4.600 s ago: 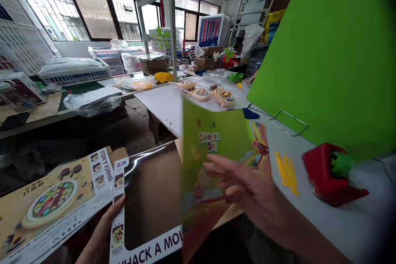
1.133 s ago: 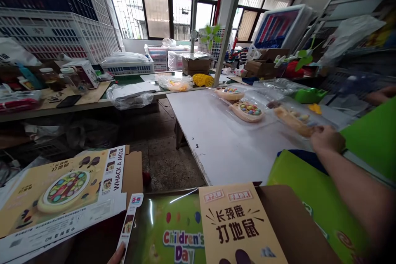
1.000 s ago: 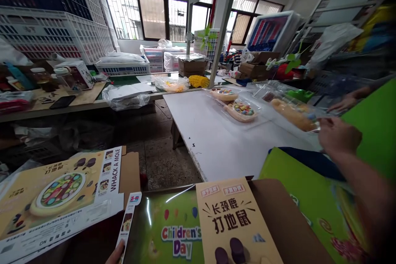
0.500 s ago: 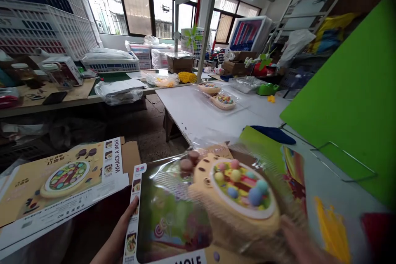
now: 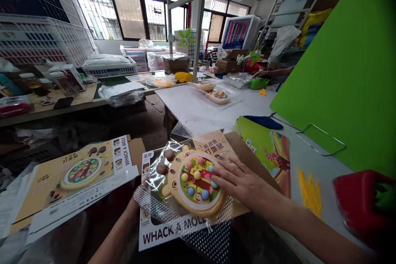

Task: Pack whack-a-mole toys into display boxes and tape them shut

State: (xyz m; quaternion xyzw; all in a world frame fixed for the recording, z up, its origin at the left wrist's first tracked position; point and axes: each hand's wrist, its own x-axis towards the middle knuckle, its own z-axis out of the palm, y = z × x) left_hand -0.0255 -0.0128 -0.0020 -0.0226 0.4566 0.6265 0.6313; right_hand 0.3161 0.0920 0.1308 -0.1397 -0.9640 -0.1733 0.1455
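Has the left hand (image 5: 136,199) at the left edge of the box (image 5: 157,237), cannot tell its grip behind the bubble wrap (image 5: 216,239), and, on the toy (image 5: 198,181) lying wrapped upon this box, lays the right hand (image 5: 240,182) with open fingers.

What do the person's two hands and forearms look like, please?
The right hand wears no glove, and no ring or watch can be seen on it. The right forearm and left forearm are bare, with no sleeve in sight. The left hand is partly hidden, so rings there cannot be judged.
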